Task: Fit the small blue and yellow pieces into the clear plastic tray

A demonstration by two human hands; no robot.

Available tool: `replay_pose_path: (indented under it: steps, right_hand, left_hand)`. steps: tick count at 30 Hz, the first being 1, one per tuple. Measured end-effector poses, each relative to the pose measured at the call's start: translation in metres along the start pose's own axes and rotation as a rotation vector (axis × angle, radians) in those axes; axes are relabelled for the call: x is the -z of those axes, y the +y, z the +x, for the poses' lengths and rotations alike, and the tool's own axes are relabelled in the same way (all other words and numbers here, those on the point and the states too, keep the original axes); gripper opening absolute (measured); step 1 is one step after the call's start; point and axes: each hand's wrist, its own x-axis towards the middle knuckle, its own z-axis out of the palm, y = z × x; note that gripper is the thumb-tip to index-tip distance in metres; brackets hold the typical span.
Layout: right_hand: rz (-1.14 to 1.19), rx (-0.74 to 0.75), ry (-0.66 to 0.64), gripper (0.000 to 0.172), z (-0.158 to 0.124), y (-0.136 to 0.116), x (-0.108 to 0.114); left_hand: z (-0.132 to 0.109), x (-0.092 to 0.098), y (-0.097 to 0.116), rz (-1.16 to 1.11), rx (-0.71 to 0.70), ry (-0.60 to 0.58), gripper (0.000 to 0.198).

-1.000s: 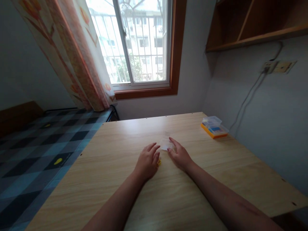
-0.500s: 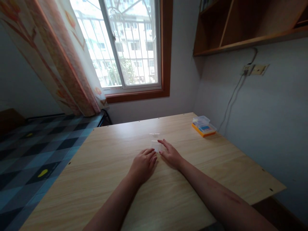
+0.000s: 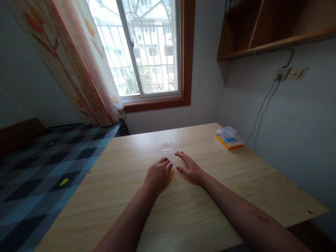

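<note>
A small clear plastic box, lid raised, is on the wooden table just beyond my hands. Its near part is faint against the wood. My left hand rests at its near left side, fingers loosely bent and thumb apart; I see nothing gripped in it. By its inner edge lies a small heap of yellow bits, partly hidden by the hand and too small to name. My right hand is on the other side, fingers stretched and thumb spread, close to the box. Whether its fingertips touch the box is unclear.
An orange case with a clear, raised lid stands at the table's far right corner. A cable runs down the right wall from a socket. Left of the table is a bed with a checked cover.
The yellow bits now show beside my left hand. The clear box appears farther from my hands, and they have moved slightly apart. The whole view has shifted a little.
</note>
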Motion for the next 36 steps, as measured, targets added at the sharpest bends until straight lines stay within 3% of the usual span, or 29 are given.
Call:
replay_pose_path:
  steps: [7,13,22,28,32,36]
  right_hand:
    - [0.027,-0.006,0.024,0.048,0.002,0.005,0.003]
    - [0.039,-0.020,0.055,0.045,0.002,0.006,0.000]
    - [-0.018,-0.029,0.060,0.045,-0.001,0.003,-0.003]
    - [-0.059,-0.062,0.047,0.044,-0.001,-0.001,-0.003]
    - [-0.058,-0.072,0.045,0.043,-0.001,-0.001,-0.003]
    - [-0.035,-0.080,0.061,0.043,-0.002,-0.001,-0.004]
  left_hand:
    - [-0.009,0.016,-0.082,0.181,0.459,0.129,0.043]
    - [-0.020,0.029,-0.145,0.313,0.699,0.037,0.028]
    - [-0.002,0.039,-0.224,0.446,0.846,-0.082,0.035]
    - [0.016,0.035,-0.274,0.447,0.846,-0.103,0.035]
    - [0.025,0.034,-0.298,0.436,0.836,-0.097,0.035]
    - [0.028,0.034,-0.308,0.433,0.834,-0.079,0.034]
